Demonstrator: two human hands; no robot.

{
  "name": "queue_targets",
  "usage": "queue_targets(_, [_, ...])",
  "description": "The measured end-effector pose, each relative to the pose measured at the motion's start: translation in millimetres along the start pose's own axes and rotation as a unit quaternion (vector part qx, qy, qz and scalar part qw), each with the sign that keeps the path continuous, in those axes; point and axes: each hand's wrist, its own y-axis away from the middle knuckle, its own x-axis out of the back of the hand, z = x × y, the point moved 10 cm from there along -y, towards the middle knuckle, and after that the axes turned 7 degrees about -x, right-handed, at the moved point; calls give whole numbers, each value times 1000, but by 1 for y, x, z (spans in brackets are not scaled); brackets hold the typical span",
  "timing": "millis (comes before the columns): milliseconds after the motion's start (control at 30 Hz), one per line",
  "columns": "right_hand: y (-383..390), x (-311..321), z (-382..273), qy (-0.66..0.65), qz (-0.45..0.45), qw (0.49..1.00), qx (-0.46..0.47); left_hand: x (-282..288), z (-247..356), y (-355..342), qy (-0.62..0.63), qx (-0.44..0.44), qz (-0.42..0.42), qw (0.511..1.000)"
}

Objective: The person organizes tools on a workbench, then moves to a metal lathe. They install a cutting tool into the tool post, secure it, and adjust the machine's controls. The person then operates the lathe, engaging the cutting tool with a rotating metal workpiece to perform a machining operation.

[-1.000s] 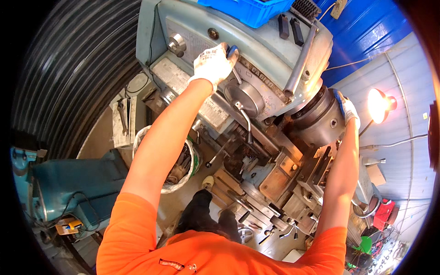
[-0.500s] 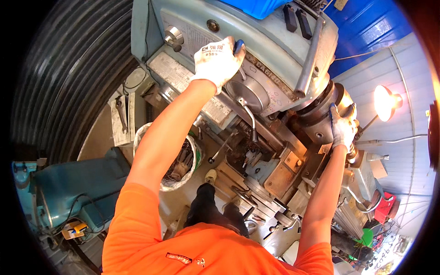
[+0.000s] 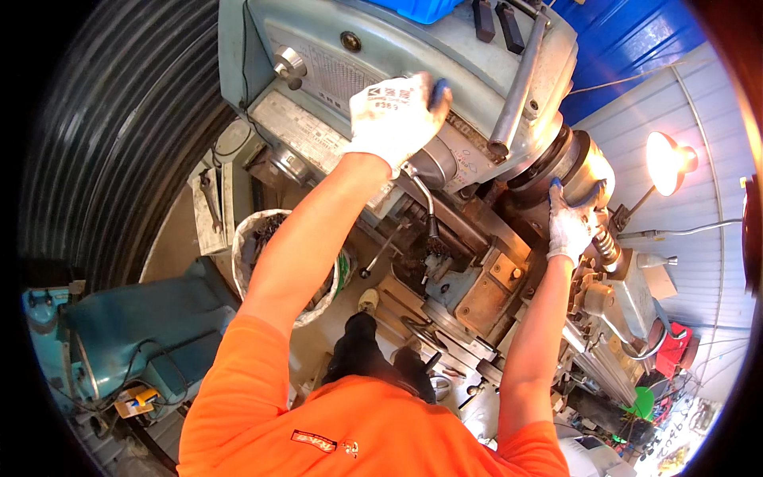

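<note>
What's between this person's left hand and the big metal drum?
Between the left hand and drum, the head view shows a grey front panel and the lower end of a metal tube.

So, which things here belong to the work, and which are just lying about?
Apparently in use:
- white-gloved left hand, near round grey dial
- white-gloved right hand, on round steel chuck

Just lying about:
- grey metal wrench
- blue plastic crate
- black rectangular bar

Metalworking workshop: large lathe (image 3: 489, 302), centre; corrugated wall (image 3: 119, 143), upper left; spanner (image 3: 211, 203), left; lit work lamp (image 3: 669, 164), right.
</note>
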Motion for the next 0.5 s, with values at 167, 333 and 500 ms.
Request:
queue_targets(167, [4,4,-7,9,26,998,47,9,-7,2,10,-6,64,998])
queue_targets(333, [-3,-4,11,-20,-22,999,22,3,-7,9,8,-7,49,999])
queue_targets(500, [-19,-19,15,-43,-141,988,54,5,-4,2,-22,-14,115,993])
